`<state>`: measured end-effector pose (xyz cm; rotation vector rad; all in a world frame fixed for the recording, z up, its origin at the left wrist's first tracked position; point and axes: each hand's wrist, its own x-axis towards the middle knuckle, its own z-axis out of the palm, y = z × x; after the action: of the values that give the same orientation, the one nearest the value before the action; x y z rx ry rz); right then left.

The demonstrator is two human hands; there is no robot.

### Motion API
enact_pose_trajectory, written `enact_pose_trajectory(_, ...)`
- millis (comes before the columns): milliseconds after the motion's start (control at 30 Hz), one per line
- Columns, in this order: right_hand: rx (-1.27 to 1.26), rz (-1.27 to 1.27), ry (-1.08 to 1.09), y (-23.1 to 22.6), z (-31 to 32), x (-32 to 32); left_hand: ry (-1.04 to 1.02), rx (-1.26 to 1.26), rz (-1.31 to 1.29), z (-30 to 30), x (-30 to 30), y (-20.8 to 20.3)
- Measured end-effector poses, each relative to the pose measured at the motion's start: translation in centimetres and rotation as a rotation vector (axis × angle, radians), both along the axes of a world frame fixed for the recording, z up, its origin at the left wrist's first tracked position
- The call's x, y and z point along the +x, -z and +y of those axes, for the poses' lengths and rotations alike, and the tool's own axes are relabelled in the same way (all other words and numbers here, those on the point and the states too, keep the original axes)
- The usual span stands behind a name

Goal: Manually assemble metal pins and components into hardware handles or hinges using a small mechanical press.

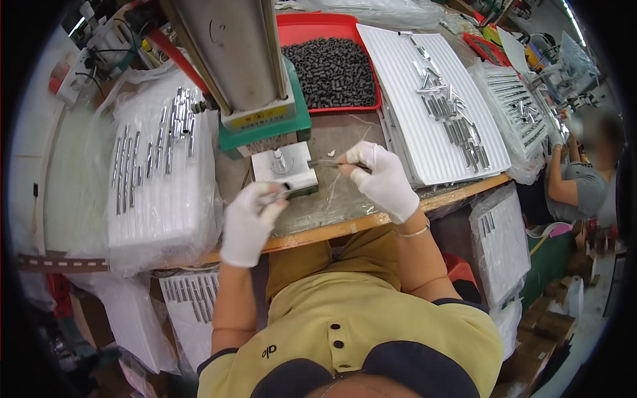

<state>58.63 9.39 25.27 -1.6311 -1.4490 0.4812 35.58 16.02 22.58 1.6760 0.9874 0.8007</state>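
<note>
My left hand (247,224), in a white glove with bare fingertips, pinches a short shiny metal tube (273,195) with a dark end. It is just in front of a silver metal block (302,176) with an upright round post (280,161). To the right of the block, my right hand (385,182), gloved likewise, is closed on a thin dark rod (326,163) that reaches the block's right side. Whether the rod is fixed to the block I cannot tell. Above the block stands a press (249,60) with a green frame (298,99).
A red tray (318,20) holds many small black sleeves (328,73). White ribbed sheets (385,60) carry metal tubes (438,106) on the right; a plastic-wrapped stack (152,225) carries more on the left. Another person (577,182) works at far right. A wooden table edge (318,232) runs before me.
</note>
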Motion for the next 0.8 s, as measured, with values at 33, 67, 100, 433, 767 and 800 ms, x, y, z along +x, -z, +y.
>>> enact_pose_trajectory(33, -0.002, 0.001, -0.004, -0.1, -0.6, -0.2, 0.024, 0.029, 0.016, -0.3, 1.3, 0.8)
enact_pose_trajectory(67, 0.019, -0.048, -0.035, -0.1, -1.2, -0.4, 0.022, 0.028, 0.016, -0.5, 1.7, 1.7)
enact_pose_trajectory(100, 0.037, -0.098, -0.06, -0.1, -1.8, -0.4, 0.008, 0.043, -0.007, -0.8, 2.2, 2.4)
enact_pose_trajectory(433, -0.188, -0.666, -0.06, -2.1, -3.5, 0.3, 0.09, 0.375, 0.165, -2.1, 4.7, 3.8)
enact_pose_trajectory(767, -0.62, -0.604, 0.701, 0.2, 4.2, 16.8, -0.024, -0.278, -0.422, -0.3, 3.8, 6.5)
enact_pose_trajectory(800, -0.685, -0.647, 0.721, 0.8, 4.6, 17.6, -0.054, -0.278, -0.422, -0.2, 3.8, 6.4)
